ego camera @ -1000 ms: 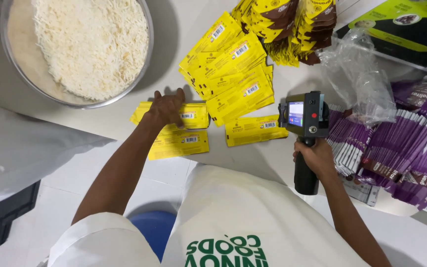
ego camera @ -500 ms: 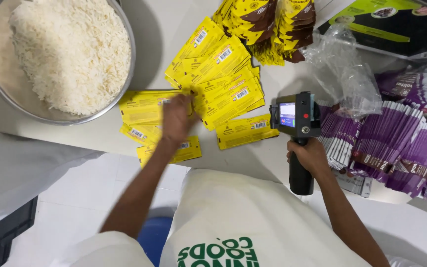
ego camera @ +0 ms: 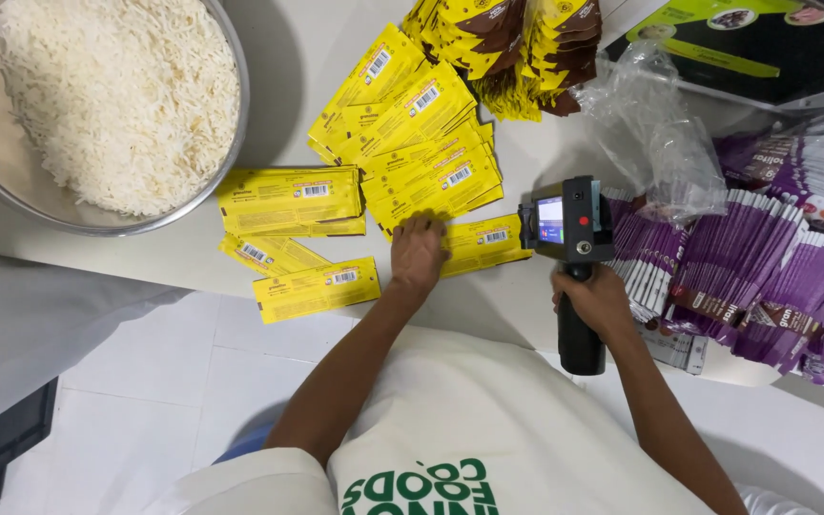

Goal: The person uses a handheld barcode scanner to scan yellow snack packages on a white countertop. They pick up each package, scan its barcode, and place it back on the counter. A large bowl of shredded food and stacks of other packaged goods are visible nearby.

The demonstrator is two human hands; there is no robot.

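A: Head view. What does each hand do?

B: The left hand (ego camera: 418, 254) lies palm down on a yellow sachet (ego camera: 484, 242) at the table's near edge, fingers curled and pressing rather than gripping; the hand covers the sachet's left end. The right hand (ego camera: 599, 301) is wrapped tightly round the black handle of a handheld printer (ego camera: 566, 229), whose head touches the sachet's right end. The contact point itself is hidden beneath the device.

A: And around them?

B: Three more yellow sachets (ego camera: 290, 198) lie flat to the left; a fanned yellow pile (ego camera: 412, 124) sits behind. A metal bowl of rice (ego camera: 116, 95) is cut off at the upper left. Purple sachets (ego camera: 736, 277) run off the right edge, partly under crumpled clear plastic (ego camera: 650, 124). Brown-and-yellow packets (ego camera: 507, 48) are cropped at the top, and the dark box (ego camera: 755, 48) beyond is probably a carton.
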